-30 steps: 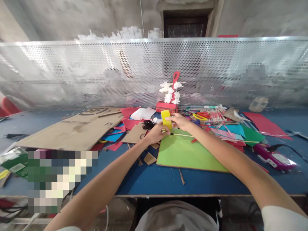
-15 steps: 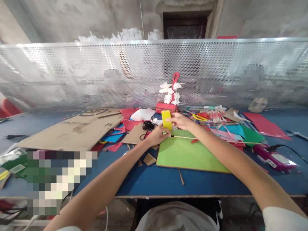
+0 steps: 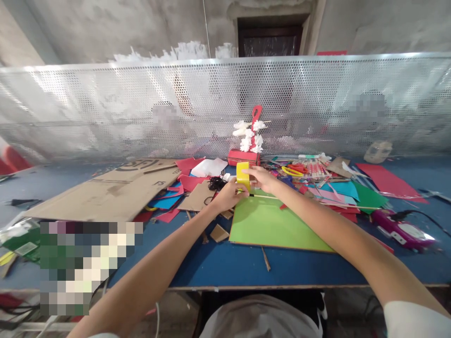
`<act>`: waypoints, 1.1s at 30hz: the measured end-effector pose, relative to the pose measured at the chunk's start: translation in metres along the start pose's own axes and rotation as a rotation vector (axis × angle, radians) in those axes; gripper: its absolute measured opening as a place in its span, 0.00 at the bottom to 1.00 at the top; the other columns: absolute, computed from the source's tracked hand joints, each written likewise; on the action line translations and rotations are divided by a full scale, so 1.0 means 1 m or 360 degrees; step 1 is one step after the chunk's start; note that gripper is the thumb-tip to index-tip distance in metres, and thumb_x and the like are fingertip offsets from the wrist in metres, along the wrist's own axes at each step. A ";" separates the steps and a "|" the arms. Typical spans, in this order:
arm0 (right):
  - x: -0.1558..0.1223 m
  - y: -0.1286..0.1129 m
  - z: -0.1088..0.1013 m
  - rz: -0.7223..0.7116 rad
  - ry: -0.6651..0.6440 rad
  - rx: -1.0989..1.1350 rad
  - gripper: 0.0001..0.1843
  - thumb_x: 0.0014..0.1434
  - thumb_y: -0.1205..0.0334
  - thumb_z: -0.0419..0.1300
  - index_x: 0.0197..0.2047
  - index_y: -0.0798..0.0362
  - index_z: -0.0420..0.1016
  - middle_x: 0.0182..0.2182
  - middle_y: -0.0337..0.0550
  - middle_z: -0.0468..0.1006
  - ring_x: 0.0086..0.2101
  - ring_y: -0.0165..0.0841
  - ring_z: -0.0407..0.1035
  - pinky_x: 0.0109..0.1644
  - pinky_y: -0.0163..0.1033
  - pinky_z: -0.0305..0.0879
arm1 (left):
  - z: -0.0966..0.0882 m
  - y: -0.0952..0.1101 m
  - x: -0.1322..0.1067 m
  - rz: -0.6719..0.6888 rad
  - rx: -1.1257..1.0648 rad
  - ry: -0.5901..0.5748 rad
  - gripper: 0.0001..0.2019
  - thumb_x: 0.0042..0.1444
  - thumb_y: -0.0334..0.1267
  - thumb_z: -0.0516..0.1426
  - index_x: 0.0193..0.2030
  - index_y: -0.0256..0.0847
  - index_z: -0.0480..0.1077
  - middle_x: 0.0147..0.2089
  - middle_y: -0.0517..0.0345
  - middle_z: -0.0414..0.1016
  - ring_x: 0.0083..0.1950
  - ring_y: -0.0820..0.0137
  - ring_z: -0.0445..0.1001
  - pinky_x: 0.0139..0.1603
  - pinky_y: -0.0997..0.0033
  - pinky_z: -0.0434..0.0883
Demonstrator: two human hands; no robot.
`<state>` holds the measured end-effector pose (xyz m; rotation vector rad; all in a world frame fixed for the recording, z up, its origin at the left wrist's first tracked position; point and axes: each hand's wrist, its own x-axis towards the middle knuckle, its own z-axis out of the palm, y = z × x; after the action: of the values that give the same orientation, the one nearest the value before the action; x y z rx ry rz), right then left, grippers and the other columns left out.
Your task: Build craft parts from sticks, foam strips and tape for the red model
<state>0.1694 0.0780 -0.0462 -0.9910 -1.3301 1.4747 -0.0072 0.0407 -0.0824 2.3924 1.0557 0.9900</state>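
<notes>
A roll of yellow tape (image 3: 243, 174) stands on edge between my hands, above the far edge of a light green board (image 3: 278, 224). My right hand (image 3: 260, 177) grips the roll from its right side. Just below it, my left hand (image 3: 230, 195) is closed around the end of a thin wooden stick (image 3: 266, 196) with a black band, its fingertips close to the roll's lower edge. The stick runs right across the board, passing behind my right forearm. Beyond my hands stands a red paper stand (image 3: 243, 157) with white flowers (image 3: 248, 141).
At left lies a large cardboard sheet (image 3: 105, 192). Black cord (image 3: 217, 182) and coloured paper scraps surround my hands. Yellow-handled scissors (image 3: 292, 172) lie behind my right forearm. A purple power strip (image 3: 401, 230) is at right. A perforated metal screen (image 3: 207, 94) borders the table's far side.
The yellow tape roll has turned slightly and shifted a little left. My right hand has moved left with it, and my left hand has shifted slightly left. The green board stays in place.
</notes>
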 end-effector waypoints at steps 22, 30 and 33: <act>-0.006 0.001 0.001 -0.0044 -0.0154 -0.0184 0.15 0.45 0.62 0.74 0.36 0.52 0.77 0.35 0.42 0.81 0.28 0.27 0.69 0.23 0.27 0.59 | -0.008 -0.007 0.001 0.0014 0.0107 -0.0130 0.13 0.59 0.47 0.60 0.36 0.40 0.81 0.44 0.50 0.72 0.42 0.65 0.73 0.51 0.62 0.73; -0.003 0.000 0.000 0.0047 -0.0044 0.0002 0.14 0.56 0.51 0.68 0.33 0.53 0.76 0.32 0.44 0.81 0.28 0.28 0.70 0.21 0.27 0.58 | -0.009 -0.004 0.000 0.0018 0.0107 -0.0195 0.15 0.59 0.50 0.61 0.37 0.41 0.81 0.46 0.50 0.72 0.44 0.64 0.73 0.53 0.61 0.72; -0.002 0.001 -0.001 -0.0074 -0.0159 -0.0112 0.14 0.50 0.57 0.73 0.34 0.54 0.76 0.32 0.44 0.81 0.26 0.26 0.68 0.22 0.28 0.58 | -0.004 -0.008 0.000 0.0012 0.0043 -0.0135 0.15 0.59 0.50 0.61 0.37 0.40 0.81 0.47 0.49 0.73 0.44 0.64 0.73 0.53 0.61 0.73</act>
<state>0.1706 0.0765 -0.0473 -0.9354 -1.4759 1.4673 -0.0143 0.0464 -0.0835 2.4390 1.0368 0.8733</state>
